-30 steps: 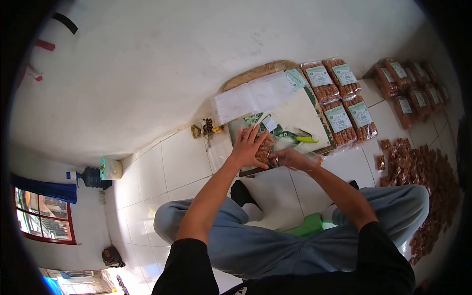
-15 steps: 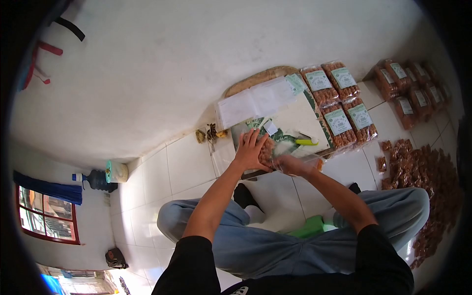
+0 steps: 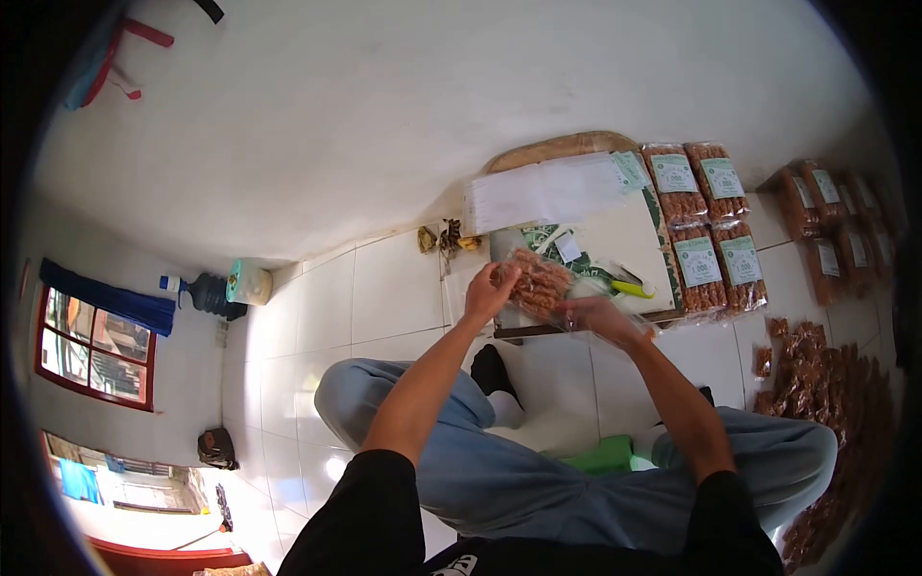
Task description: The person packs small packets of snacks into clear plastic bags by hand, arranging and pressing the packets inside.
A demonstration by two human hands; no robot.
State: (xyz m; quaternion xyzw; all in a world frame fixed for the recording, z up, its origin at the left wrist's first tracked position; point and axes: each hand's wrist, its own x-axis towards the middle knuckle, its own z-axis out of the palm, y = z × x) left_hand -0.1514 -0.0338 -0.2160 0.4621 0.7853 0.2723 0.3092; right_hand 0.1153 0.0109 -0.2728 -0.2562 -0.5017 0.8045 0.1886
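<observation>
A clear plastic bag of brown snack pieces [image 3: 540, 282] is between my two hands, over the near edge of a white and green board [image 3: 615, 240]. My left hand [image 3: 492, 290] grips the bag's left side with bent fingers. At its lower right, my right hand [image 3: 597, 315] is closed on the plastic. A yellow-green cutter [image 3: 632, 289] lies on the board to the right, and a small white paper [image 3: 569, 248] lies just behind the bag. Flat clear plastic bags [image 3: 543, 195] are stacked at the board's back, beside green labels [image 3: 630, 171].
Labelled snack packs [image 3: 698, 269] stand right of the board, with more packs [image 3: 826, 202] farther right. Small brown packets [image 3: 816, 384] are heaped on the floor at the right. Dried bananas [image 3: 449, 235], a tub [image 3: 250, 284] and a water bottle [image 3: 213, 296] are at the left.
The bag of snacks has been lifted and tilted up off the board, and more of it shows. My left hand has gone from spread flat on top to gripping its side. The view has shifted.
</observation>
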